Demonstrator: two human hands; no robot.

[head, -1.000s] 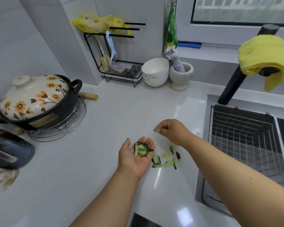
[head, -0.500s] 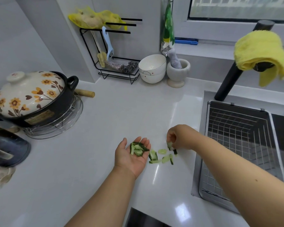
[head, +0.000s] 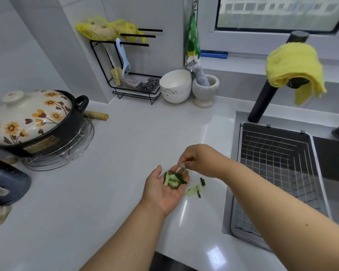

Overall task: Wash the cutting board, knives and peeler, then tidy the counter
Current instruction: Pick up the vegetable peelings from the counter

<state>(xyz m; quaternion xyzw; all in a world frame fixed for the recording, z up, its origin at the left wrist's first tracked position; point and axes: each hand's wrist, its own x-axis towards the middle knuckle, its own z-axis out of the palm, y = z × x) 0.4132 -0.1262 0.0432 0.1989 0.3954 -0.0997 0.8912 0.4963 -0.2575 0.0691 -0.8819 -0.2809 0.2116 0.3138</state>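
Note:
My left hand lies palm up just above the white counter, fingers straight, with a small heap of green cucumber peels on the palm. My right hand hovers over the left fingertips and pinches a pale peel piece between thumb and fingers. A few loose peels lie on the counter just right of my left hand. A light blue peeler hangs on the black wire rack at the back. No cutting board or knives are in view.
A flowered clay pot sits on a wire trivet at left. Stacked white bowls and a stone mortar stand at the back. The sink's wire basket is at right, with a yellow cloth on the black tap.
My right hand picked a peel piece off the counter and carried it left over my left palm. Fewer peels lie on the counter; the heap on the palm has grown.

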